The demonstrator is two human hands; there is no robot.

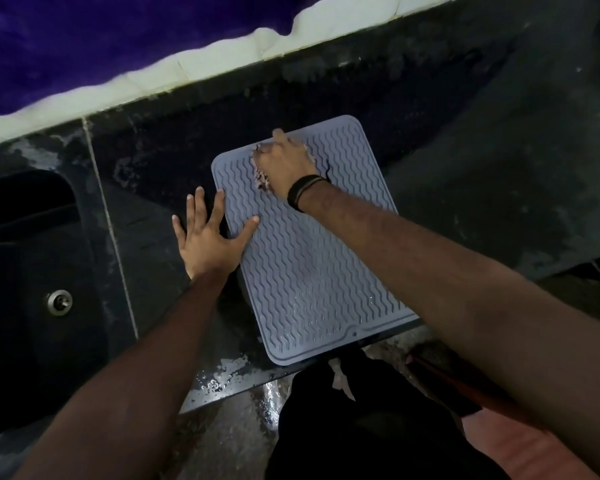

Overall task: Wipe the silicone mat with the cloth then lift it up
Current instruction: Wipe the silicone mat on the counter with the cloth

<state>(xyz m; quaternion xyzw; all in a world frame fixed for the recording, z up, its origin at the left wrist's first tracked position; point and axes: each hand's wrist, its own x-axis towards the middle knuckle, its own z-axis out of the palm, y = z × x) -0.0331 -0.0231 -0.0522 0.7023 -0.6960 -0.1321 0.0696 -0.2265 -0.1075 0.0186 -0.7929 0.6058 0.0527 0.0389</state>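
On counter [465, 140]: L hand [208, 237] spread flat pinning mat [302, 271]; R hand [284, 164] presses cloth [261, 181], grip unclear.

Grey silicone mat [302, 271], wavy ridges; brownish cloth [261, 174]; black counter [465, 140]; black wristband [303, 190].

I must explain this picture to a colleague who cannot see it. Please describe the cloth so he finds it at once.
Start at the dark countertop, then find the grey silicone mat with wavy ridges lying on it. At the mat's far end, the right hand presses on the cloth: a small, pale brownish, ragged-edged piece, mostly hidden under the hand.
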